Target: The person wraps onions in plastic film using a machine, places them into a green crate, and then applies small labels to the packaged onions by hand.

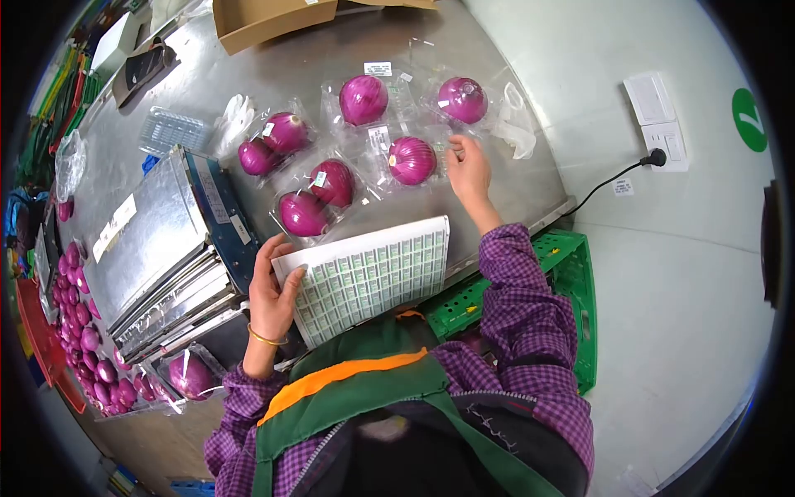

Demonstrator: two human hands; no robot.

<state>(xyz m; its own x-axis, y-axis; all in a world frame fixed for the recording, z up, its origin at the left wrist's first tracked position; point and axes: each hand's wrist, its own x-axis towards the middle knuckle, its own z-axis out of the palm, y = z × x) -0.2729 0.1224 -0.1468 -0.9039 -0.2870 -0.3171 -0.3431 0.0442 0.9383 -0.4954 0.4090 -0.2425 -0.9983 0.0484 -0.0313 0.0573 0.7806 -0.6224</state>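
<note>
My left hand [273, 294] grips the left edge of a sheet of small printed labels [377, 277], thumb on top. My right hand [469, 178] hovers just right of a purple onion [411, 160], its thumb and fingertips drawn together; whether a label is between them is too small to tell. Above lie two more wrapped onions, one at the middle [363, 99] and one farther right [462, 99]. To the left are two clear packs with a pair of onions each, the upper pair [286, 132] and the lower pair [304, 214]. Several wrappers bear small white labels.
A metal weighing machine [153, 240] stands left of the sheet. Loose onions [87, 340] are heaped beyond it. A cardboard box [273, 21] sits at the back, and a clear plastic tray [172, 131] lies left. Below the table's right edge is a green crate [580, 306]; a plugged cable [609, 184] hangs nearby.
</note>
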